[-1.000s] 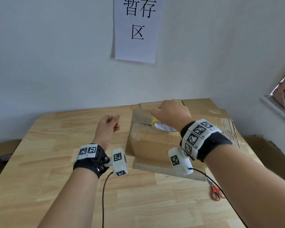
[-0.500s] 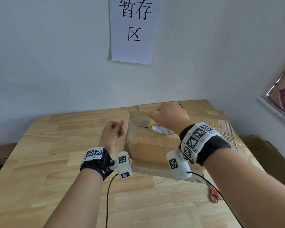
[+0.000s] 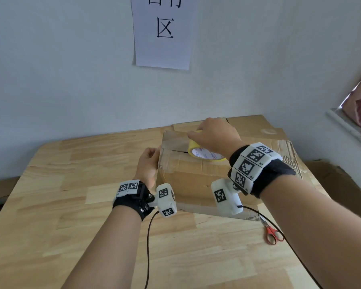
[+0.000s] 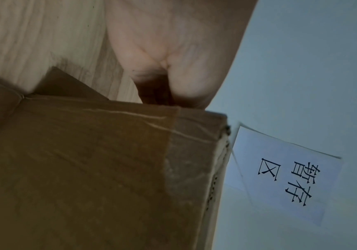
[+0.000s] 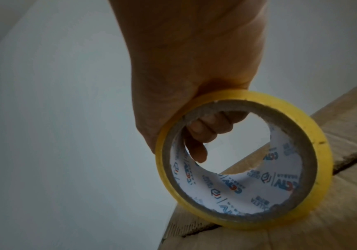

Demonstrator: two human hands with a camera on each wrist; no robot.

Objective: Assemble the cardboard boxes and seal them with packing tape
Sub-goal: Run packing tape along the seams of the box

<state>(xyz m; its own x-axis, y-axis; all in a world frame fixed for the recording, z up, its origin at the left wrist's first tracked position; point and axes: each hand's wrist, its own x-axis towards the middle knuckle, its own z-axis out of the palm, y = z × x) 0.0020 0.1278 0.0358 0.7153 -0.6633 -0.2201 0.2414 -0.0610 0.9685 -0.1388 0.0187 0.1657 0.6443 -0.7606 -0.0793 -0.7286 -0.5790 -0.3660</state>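
A worn cardboard box [image 3: 192, 176] stands on the wooden table [image 3: 71, 205], its top flaps closed with a dark seam between them. On that seam a yellow packing tape roll [image 3: 204, 155] stands on edge. My right hand [image 3: 215, 136] grips the roll from above; in the right wrist view its fingers [image 5: 203, 133] curl through the core of the tape roll [image 5: 314, 135] above the box [image 5: 322, 219]. My left hand [image 3: 148, 163] rests against the box's upper left edge, thumb at the corner. The left wrist view shows only the palm [image 4: 173, 50] beside the box side [image 4: 87, 169]; the fingers are hidden.
Red-handled scissors [image 3: 271, 232] lie on the table to the right of the box. Flattened cardboard [image 3: 279, 142] lies under and behind the box, up to the wall. A paper sign [image 3: 163, 32] hangs on the wall. A window sill [image 3: 350, 130] is at right.
My left hand has moved right from above the bare table to the box's left edge. The right hand keeps hold of the tape roll on the box top.
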